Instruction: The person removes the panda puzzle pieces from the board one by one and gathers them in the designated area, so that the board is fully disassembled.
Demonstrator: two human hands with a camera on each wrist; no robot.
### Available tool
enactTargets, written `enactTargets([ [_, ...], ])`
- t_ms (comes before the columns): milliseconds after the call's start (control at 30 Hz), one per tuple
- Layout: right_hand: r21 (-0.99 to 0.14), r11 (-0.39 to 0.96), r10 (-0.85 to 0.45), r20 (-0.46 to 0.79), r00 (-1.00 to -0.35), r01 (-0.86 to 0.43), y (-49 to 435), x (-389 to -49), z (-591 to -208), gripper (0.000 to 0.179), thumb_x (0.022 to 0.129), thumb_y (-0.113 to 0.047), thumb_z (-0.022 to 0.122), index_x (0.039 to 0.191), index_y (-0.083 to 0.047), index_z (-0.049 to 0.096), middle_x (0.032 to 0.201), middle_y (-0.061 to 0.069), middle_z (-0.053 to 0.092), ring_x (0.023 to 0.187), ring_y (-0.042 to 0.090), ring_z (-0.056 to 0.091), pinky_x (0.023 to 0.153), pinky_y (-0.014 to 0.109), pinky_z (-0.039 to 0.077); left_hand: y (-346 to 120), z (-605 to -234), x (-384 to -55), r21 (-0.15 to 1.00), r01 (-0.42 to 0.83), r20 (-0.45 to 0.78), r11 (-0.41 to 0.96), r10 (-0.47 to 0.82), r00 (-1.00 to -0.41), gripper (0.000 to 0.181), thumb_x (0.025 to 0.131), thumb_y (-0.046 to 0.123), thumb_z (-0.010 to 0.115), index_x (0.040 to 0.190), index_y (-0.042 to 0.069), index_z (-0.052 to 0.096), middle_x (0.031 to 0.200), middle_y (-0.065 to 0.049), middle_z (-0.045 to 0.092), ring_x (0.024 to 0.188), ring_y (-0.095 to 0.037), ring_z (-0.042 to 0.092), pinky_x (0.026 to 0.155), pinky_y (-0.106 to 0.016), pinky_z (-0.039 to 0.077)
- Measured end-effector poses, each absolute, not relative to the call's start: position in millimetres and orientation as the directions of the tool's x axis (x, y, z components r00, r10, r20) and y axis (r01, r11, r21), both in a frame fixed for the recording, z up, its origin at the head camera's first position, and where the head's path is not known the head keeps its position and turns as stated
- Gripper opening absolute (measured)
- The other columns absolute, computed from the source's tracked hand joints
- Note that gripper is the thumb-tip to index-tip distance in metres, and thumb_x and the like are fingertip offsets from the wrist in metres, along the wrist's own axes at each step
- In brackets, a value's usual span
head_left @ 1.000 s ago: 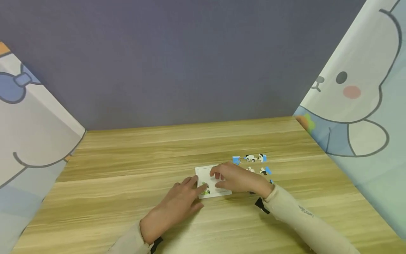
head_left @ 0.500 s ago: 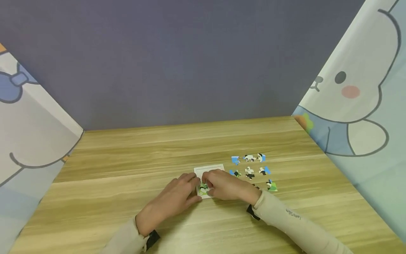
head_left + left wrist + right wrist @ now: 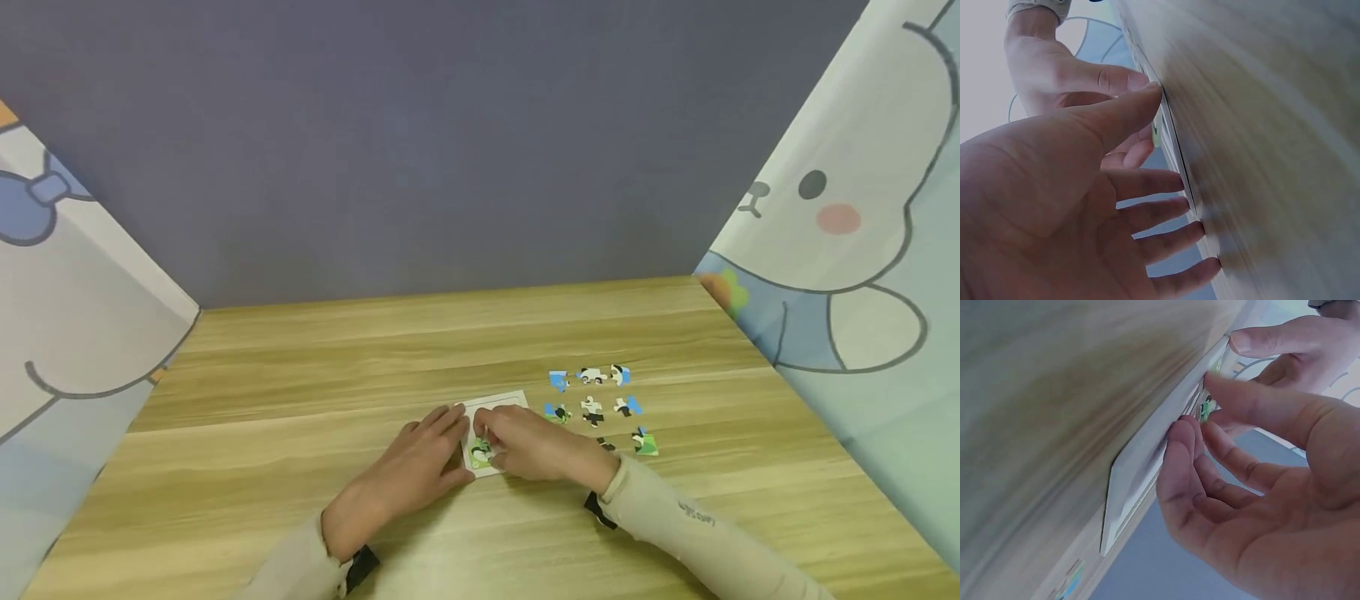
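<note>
A small white puzzle tray (image 3: 495, 399) lies on the wooden table between the two hands. In its near left corner sits a green jigsaw piece (image 3: 480, 452) with a black-and-white picture. My right hand (image 3: 534, 446) pinches this piece at the tray, thumb on the near side and index finger beyond it; the right wrist view shows the green edge (image 3: 1204, 410) between them. The other right fingers curl over the tray. Along the tray's left side, my left hand (image 3: 414, 462) rests with fairly straight fingers, thumb at the near corner and fingertips at the edge.
Several loose jigsaw pieces lie in rough rows right of the tray, among them a black-and-white piece (image 3: 592, 411), a blue corner piece (image 3: 558, 380) and a green piece (image 3: 645, 442). One is partly hidden by the right wrist. A grey wall (image 3: 450, 150) closes off the back.
My right hand has come down and left from above the tray to its near left corner with the green piece. My left hand has shifted slightly back, its index finger off the tray's inside.
</note>
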State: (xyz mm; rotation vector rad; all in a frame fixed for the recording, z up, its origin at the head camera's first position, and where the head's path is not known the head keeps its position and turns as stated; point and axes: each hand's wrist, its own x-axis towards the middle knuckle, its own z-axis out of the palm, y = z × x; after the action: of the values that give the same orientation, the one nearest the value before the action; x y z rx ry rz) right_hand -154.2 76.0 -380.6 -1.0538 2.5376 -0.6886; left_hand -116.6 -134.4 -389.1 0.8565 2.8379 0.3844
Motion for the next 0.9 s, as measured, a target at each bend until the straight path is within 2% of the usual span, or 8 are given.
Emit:
enactTargets([
  [267,-0.55,0.566,-0.737,-0.004,-0.676,-0.614,71.1,-150.3,-386.9,0.018,0.09,0.003,0.064,0.101,-0.009,0.058,0.07,-0.009,0.058,0.056,0.001,0.046,0.054,0.019,0.041,-136.3,-390.0,-111.3,0.307,0.481,-0.071,0.821,0.524,-0.849,0.071,0.092,0.044,0.069,0.145,0.002,0.049,0.155,-0.026,0.034,0.14,-0.051,0.033,0.1,-0.067,0.04],
  [533,-0.539,0.557,-0.735,0.035,-0.677,-0.632,66.8,-146.8,-388.5,0.023,0.088,0.005,0.063,0.098,-0.012,0.051,0.059,-0.012,0.041,0.05,0.0,0.034,0.048,0.017,0.028,-136.5,-390.4,-111.1,0.308,0.474,-0.066,0.825,0.516,-0.854,0.07,0.092,0.043,0.07,0.145,0.003,0.05,0.155,-0.025,0.035,0.14,-0.049,0.032,0.101,-0.066,0.039],
  [800,-0.545,0.555,-0.738,0.027,-0.675,-0.628,69.2,-147.8,-383.6,0.024,0.088,0.006,0.062,0.098,-0.013,0.051,0.058,-0.012,0.042,0.05,0.0,0.035,0.048,0.017,0.029,-134.2,-388.2,-111.3,0.325,0.466,-0.075,0.823,0.514,-0.855,0.071,0.092,0.043,0.069,0.147,0.004,0.048,0.156,-0.025,0.033,0.141,-0.05,0.031,0.1,-0.069,0.038],
  [900,-0.573,0.541,-0.741,0.022,-0.672,-0.616,73.9,-149.6,-379.1,0.024,0.09,0.006,0.06,0.105,-0.012,0.053,0.06,-0.011,0.047,0.05,0.0,0.037,0.05,0.017,0.032,-133.0,-387.4,-111.9,0.328,0.471,-0.072,0.819,0.518,-0.852,0.071,0.092,0.043,0.069,0.148,0.004,0.047,0.156,-0.026,0.033,0.141,-0.05,0.031,0.099,-0.069,0.039],
])
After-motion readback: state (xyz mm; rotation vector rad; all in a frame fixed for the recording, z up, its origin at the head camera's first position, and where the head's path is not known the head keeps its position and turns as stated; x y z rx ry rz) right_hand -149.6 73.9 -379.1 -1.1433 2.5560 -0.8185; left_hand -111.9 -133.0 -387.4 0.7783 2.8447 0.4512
